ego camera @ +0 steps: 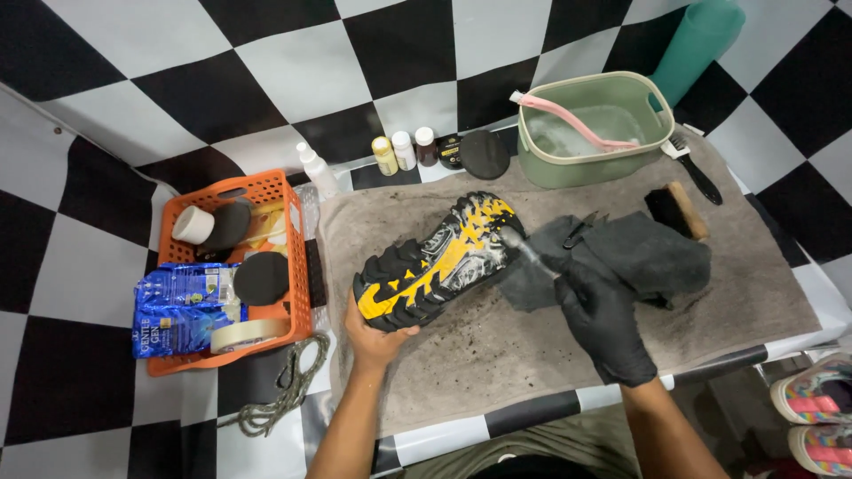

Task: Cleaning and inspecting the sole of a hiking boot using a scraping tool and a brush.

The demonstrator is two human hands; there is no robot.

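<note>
Holding: left hand (377, 333) bare, grasping the sole-up hiking shoe (435, 262)
Scrubbing: gloved right hand (608, 324) clenched on a small brush (528, 247), bristles on the shoe's sole
Under: grey towel (497, 355)

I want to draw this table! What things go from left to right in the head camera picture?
Orange basket → left hand → black and yellow shoe → right hand in a black glove, holding a brush → wooden brush → colourful shoes at the far right.
</note>
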